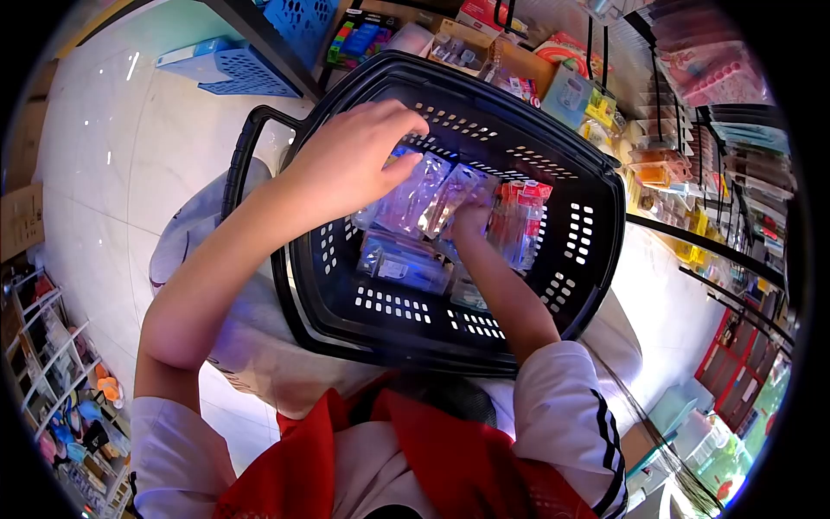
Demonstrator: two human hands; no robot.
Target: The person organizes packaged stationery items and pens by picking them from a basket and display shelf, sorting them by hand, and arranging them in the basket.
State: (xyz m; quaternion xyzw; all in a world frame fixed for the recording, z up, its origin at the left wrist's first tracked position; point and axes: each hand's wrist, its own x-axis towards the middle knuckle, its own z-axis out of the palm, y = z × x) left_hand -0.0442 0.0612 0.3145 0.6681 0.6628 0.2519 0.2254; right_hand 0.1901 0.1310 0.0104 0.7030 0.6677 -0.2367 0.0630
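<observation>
A black plastic basket [596,320] rests across my lap, holding several packages. My left hand [367,156] hovers over its left side, fingers curved and thumb apart, with nothing in it. Down inside, my right hand [469,223] has its fingers at a clear plastic package [451,197] and seems to grip it; the fingertips are partly hidden. Left of that lie more clear packages [405,203]. Red-topped packages [523,208] stand at the right of the basket, and a bluish clear pack [402,266] lies nearest me.
Shelf goods in boxes [462,48] sit beyond the basket. Hanging packets [709,69] line the right side, with a black rail [709,251] below. A blue plastic rack [251,73] stands on the tiled floor [104,147]. A white wire rack [60,355] is at lower left.
</observation>
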